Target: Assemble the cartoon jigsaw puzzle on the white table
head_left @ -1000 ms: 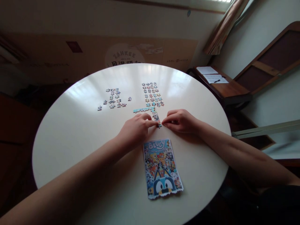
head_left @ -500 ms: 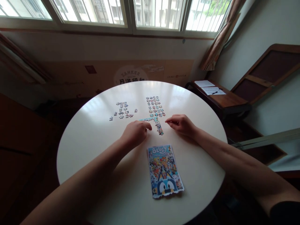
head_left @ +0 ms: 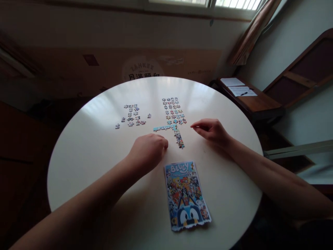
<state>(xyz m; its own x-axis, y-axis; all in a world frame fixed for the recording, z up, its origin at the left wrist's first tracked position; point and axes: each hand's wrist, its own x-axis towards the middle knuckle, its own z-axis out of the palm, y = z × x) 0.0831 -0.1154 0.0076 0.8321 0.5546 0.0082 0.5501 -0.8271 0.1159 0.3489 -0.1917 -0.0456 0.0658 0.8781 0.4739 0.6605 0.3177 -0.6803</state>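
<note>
My left hand rests on the white table with its fingers curled together; whatever they hold, if anything, is hidden. Just beyond it lies a joined puzzle strip, which bends left along a light-blue edge. To the right of that strip is my right hand, thumb and index finger pinched at the tips; anything between them is too small to make out. Loose puzzle pieces lie in rows behind the strip. More loose pieces are scattered at the back left. A picture sheet marked BLUEY lies near me.
The round white table fills the middle of the view. A wooden side table with papers and a pen stands at the back right. A curtained window is behind.
The view has tipped down, showing less window. My left hand's fingers have curled in more closely. My right hand sits a little farther from the joined strip, still pinched.
</note>
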